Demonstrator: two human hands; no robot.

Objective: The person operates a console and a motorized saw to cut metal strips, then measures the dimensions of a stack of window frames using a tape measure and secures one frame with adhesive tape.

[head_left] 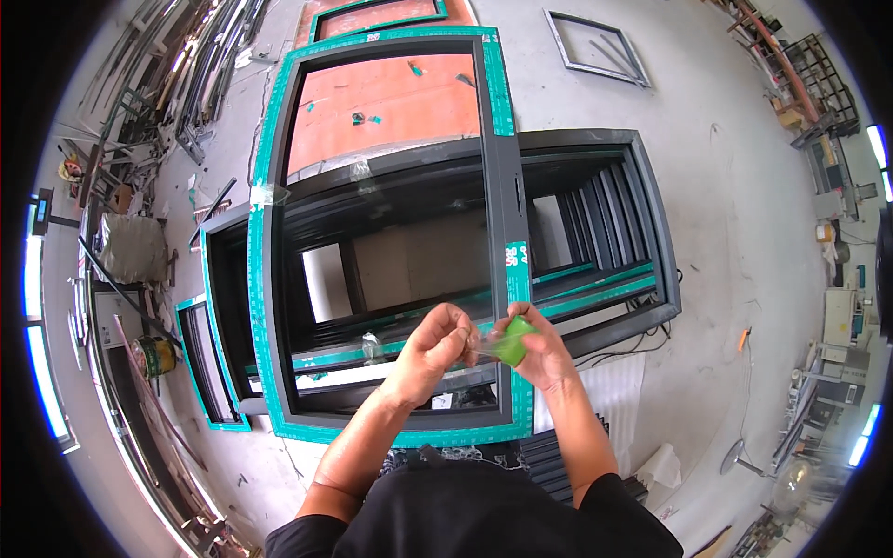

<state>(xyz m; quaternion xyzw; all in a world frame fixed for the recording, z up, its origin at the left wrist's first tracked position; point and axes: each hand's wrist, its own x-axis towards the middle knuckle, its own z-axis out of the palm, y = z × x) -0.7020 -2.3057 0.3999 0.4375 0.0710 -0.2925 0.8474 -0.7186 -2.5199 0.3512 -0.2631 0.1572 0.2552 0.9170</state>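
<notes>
film: crumpled strip (507, 342), bright green on the right-hand side, thinning to clear toward the left hand; stretched between both hands
film place: over the near right corner of the top frame, just above its near rail
left hand: (435, 341) back of hand up, wrist bent, forearm comes in from the lower edge; fingers curled, tips pressed together pinching the clear end of the film
right hand: (541, 352) thumb side toward the camera, forearm runs down to the lower right; fingers closed round the green wad, thumb on top
hands: close, fingertips nearly touching, film bridging the gap
top frame: (507, 186) dark grey window frame, teal protective tape along its left, far and near rails and part of the right; lies flat on a stack
tape: (256, 279) teal with small print, edge lifted at the left rail where a clear scrap sticks up
stack: more grey frames (651, 232) under it, offset to the right and left
panel: orange sheet (391, 107) seen through the far half of the top frame, few teal scraps on it
floor: grey concrete (726, 186), small bare frame (595, 46) at the far side, metal profiles (200, 56) piled far left
</notes>
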